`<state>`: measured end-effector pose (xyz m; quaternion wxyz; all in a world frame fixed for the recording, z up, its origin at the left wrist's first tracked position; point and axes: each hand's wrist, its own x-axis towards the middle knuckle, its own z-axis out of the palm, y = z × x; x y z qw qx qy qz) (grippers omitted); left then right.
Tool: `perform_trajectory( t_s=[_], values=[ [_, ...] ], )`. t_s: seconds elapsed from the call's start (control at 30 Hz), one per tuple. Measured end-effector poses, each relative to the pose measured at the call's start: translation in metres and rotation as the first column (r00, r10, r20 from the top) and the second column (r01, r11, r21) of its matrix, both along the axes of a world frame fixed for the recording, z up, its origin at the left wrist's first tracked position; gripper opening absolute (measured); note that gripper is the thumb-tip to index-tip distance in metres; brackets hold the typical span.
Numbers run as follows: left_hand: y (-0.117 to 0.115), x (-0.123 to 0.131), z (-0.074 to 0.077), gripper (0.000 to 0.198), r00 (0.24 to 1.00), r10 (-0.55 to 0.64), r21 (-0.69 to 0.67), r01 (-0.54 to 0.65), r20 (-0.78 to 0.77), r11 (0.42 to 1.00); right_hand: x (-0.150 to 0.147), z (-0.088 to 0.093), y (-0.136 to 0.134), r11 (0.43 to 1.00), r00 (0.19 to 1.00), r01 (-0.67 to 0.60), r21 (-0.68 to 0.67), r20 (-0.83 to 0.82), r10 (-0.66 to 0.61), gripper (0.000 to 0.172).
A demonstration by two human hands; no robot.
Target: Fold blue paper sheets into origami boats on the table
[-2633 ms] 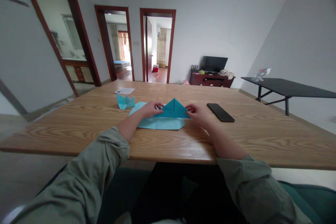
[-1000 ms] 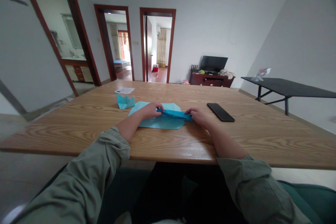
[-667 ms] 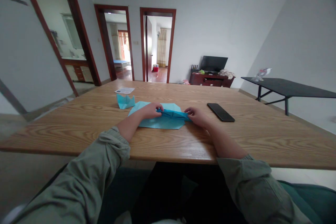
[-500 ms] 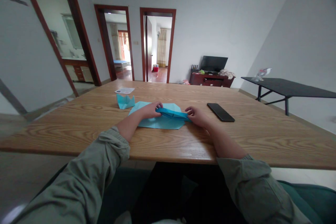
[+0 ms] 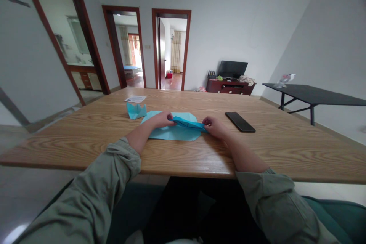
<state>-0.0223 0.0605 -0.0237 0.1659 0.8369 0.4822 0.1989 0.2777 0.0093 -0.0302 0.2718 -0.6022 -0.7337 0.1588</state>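
On the wooden table [image 5: 85, 145] lies a pale blue paper sheet [image 5: 174, 134]. A darker blue folded paper piece [image 5: 187, 123] lies along its middle, pressed into a low, narrow ridge. My left hand [image 5: 161, 119] pinches the ridge's left end, and my right hand [image 5: 214, 127] pinches its right end. I cannot tell whether the sheet and the folded piece are one paper. A small blue origami boat [image 5: 136, 111] sits just left of the sheet, apart from both hands.
A black smartphone [image 5: 240, 122] lies right of my right hand. A small printed paper card [image 5: 135, 99] lies near the table's far edge. Beyond the table are a dark side table [image 5: 311, 95] at right and a low wooden cabinet [image 5: 228, 87] carrying a monitor.
The dark blue paper, a raised triangle earlier, now lies flattened into a narrow ridge. My hands have shifted slightly, staying at its two ends. The boat, phone and card have not moved.
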Motion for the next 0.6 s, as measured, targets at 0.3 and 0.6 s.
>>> perform_trajectory(
  t_s=[0.3, 0.6],
  values=[
    [-0.0029, -0.0007, 0.003, 0.038, 0.999, -0.026, 0.02, 0.027, -0.027, 0.999, 0.0, -0.0017, 0.002, 1.0, 0.999, 0.016, -0.015, -0.05, -0.017, 0.017],
    [-0.0031, -0.0008, 0.0039, 0.038, 1.0, 0.005, 0.127, -0.008, 0.027, 0.992, -0.0038, 0.008, -0.0031, 0.995, 0.961, -0.078, -0.057, -0.27, 0.06, 0.029]
  ],
)
